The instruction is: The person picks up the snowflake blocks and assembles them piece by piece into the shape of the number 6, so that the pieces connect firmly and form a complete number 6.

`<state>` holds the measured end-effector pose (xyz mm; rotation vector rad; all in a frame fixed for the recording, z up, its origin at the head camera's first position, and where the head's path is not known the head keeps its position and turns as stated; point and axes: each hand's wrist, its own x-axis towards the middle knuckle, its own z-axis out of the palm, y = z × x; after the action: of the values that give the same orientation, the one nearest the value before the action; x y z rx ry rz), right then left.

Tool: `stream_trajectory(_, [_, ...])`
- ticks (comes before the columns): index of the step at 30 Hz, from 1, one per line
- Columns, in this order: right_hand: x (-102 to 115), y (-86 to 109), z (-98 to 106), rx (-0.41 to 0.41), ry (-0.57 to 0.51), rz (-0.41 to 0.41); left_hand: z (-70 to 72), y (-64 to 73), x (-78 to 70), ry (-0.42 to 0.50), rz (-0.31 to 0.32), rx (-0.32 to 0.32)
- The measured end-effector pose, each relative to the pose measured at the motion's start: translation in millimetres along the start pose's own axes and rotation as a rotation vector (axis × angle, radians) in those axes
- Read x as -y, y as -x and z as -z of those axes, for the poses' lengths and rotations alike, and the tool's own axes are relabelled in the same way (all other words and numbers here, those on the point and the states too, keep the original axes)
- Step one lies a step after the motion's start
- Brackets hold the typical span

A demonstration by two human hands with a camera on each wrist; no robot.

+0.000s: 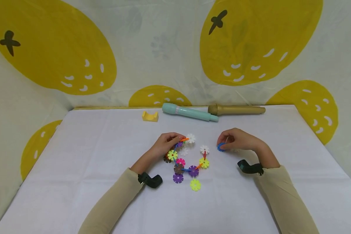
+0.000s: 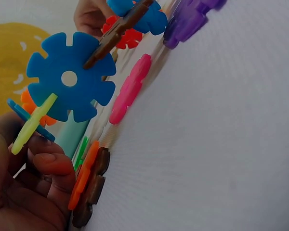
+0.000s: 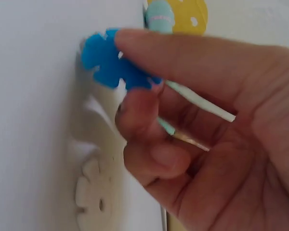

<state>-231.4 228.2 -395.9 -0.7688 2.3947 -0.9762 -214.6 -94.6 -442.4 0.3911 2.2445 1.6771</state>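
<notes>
Notched plastic snowflake discs are linked edge to edge in a curved chain, including a purple disc and a yellow disc. My left hand holds the chain's upper left end, near an orange disc and a white disc. In the left wrist view, a blue disc of the chain stands beyond the fingers. To the right of the chain, my right hand pinches a loose blue disc between thumb and fingers. A white disc lies below that hand.
Loose discs, among them a purple one, a yellow-green one and a pink one, lie around the chain. Behind are a mint microphone-shaped object, a gold microphone-shaped object and a small yellow block.
</notes>
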Motion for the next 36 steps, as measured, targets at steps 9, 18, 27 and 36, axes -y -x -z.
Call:
stream_trajectory(9, [9,-13.3,-16,-0.129,-0.068,0.020,-0.3,-0.6,-0.4,-0.001,0.032,-0.006])
stream_trajectory(18, [23,-26.7,-37,-0.270,-0.119,0.081,-0.6,-1.1,-0.9,0.024,0.043,-0.011])
stream_trajectory(27, [34,-30.0,-46,-0.343,-0.157,0.084,0.4,-2.6,1.4,0.006,0.002,0.001])
stream_trajectory(36, [36,-33.1,-54,-0.317,-0.189,0.087,-0.4,-1.2,-0.9,0.022,0.007,-0.005])
